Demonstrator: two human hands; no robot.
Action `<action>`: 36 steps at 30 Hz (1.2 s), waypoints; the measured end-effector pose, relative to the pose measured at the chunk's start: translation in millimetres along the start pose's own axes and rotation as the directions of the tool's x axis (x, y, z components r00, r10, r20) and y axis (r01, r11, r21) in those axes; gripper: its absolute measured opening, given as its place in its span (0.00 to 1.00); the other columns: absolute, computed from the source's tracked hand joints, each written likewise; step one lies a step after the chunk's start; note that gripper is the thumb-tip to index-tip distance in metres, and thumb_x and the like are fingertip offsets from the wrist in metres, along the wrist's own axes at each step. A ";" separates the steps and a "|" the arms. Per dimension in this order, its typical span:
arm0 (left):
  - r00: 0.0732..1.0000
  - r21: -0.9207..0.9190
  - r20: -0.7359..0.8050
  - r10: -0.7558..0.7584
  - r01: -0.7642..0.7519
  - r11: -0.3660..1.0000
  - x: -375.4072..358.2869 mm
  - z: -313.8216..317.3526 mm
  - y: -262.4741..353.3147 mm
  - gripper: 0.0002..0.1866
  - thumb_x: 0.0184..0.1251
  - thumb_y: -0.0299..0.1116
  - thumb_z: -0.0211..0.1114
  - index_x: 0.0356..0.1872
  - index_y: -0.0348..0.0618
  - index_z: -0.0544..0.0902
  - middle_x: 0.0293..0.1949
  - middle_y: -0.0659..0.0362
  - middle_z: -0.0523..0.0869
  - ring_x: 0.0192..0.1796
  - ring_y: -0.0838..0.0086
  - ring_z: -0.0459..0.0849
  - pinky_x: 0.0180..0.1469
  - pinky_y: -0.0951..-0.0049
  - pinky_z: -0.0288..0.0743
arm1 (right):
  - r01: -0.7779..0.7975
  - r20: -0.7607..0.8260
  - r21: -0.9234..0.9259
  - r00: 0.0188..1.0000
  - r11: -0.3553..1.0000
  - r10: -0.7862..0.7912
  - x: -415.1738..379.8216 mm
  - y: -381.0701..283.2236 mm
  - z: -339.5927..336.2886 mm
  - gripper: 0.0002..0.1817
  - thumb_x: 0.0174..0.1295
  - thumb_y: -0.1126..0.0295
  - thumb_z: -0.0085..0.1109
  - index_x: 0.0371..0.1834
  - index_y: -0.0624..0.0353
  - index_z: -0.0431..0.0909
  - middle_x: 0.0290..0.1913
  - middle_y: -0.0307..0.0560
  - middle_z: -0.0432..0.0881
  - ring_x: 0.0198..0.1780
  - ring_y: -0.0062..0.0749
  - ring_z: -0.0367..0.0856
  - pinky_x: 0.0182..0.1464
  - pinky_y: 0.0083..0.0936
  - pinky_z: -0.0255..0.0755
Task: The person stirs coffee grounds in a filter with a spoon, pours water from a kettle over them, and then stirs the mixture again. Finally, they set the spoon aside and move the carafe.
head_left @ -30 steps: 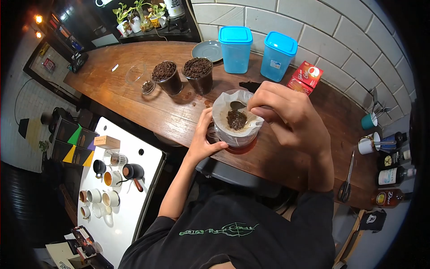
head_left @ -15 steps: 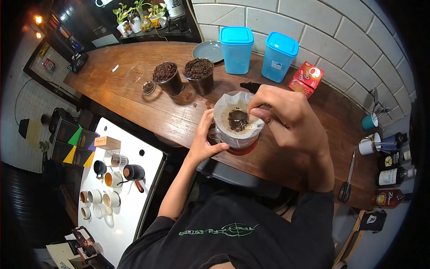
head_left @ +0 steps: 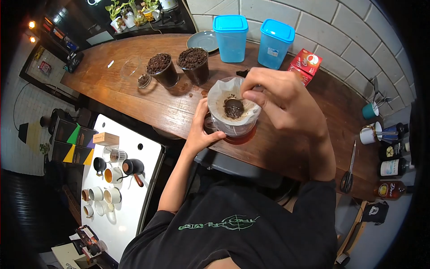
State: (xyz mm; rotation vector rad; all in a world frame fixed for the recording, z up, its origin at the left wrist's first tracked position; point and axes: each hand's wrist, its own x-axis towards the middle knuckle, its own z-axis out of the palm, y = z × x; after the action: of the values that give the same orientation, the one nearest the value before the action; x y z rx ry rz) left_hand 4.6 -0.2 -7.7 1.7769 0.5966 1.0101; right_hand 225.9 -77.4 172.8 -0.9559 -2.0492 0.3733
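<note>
A clear coffee dripper (head_left: pixel 239 130) lined with a white paper filter (head_left: pixel 218 92) stands over a vessel with reddish-brown liquid (head_left: pixel 242 138) at the counter's front edge. Dark wet coffee grounds (head_left: pixel 233 115) lie in the filter. My left hand (head_left: pixel 200 130) curves round the dripper's left side, thumb in front and fingers behind. Above the filter's right rim, my right hand (head_left: pixel 282 98) is closed in a pinch on what looks like a spoon, its dark rounded bowl (head_left: pixel 234 106) down in the grounds. The fingers hide most of its handle.
Two cups of dark granules (head_left: pixel 192 60) (head_left: pixel 162 69) stand behind the dripper, near a small jar (head_left: pixel 144 80). Farther back are a plate (head_left: pixel 202 41), blue-lidded containers (head_left: pixel 230 40) and a red box (head_left: pixel 306 62). Scissors (head_left: pixel 348 172) lie right; several mugs (head_left: pixel 112 195) sit on a white table.
The view has shifted, so the scene sits slightly higher and farther left. The dark rounded bowl shows more fully in the grounds; both hands keep their places at the dripper.
</note>
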 end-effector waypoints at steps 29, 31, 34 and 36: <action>1.000 0.008 0.003 -0.026 0.026 1.000 -2.5 -1.3 -5.5 0.56 0.45 0.65 0.77 0.68 0.33 0.68 0.66 0.47 0.70 0.70 0.55 0.70 0.71 0.59 0.62 | 0.094 -0.095 -0.081 0.990 0.992 -0.102 -0.3 -0.3 -3.7 0.04 0.60 0.80 0.62 0.37 0.67 0.77 0.33 0.51 0.80 0.34 0.45 0.82 0.36 0.32 0.72; 0.999 0.007 0.004 -0.033 0.033 0.999 -2.8 -1.4 -5.7 0.56 0.45 0.65 0.77 0.68 0.34 0.68 0.66 0.47 0.70 0.70 0.55 0.70 0.71 0.59 0.62 | 0.081 -0.084 -0.110 0.992 0.991 -0.091 0.2 -1.4 -2.3 0.04 0.60 0.81 0.62 0.37 0.67 0.77 0.33 0.51 0.80 0.33 0.45 0.81 0.35 0.32 0.72; 0.999 -0.007 0.010 -0.037 0.038 0.999 -2.3 -1.5 -5.1 0.56 0.44 0.65 0.77 0.68 0.34 0.68 0.66 0.47 0.70 0.70 0.55 0.70 0.71 0.59 0.62 | 0.078 -0.063 -0.102 0.994 0.992 -0.084 -1.5 3.7 0.8 0.04 0.59 0.82 0.61 0.36 0.67 0.77 0.32 0.50 0.79 0.32 0.44 0.80 0.34 0.33 0.72; 0.999 -0.005 0.012 -0.043 0.043 0.999 -3.0 -1.7 -4.7 0.56 0.44 0.65 0.77 0.68 0.34 0.68 0.66 0.47 0.70 0.70 0.55 0.70 0.71 0.59 0.62 | 0.089 -0.050 -0.062 0.995 0.994 -0.092 -1.4 3.6 -0.3 0.04 0.59 0.83 0.61 0.36 0.67 0.77 0.32 0.50 0.79 0.31 0.44 0.80 0.34 0.33 0.72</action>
State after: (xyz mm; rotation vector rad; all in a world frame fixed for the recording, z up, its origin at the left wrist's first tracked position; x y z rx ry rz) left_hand 1.7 0.3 -12.8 1.7566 0.6216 0.9707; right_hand 228.5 -76.1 170.2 -0.8958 -2.0573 0.2371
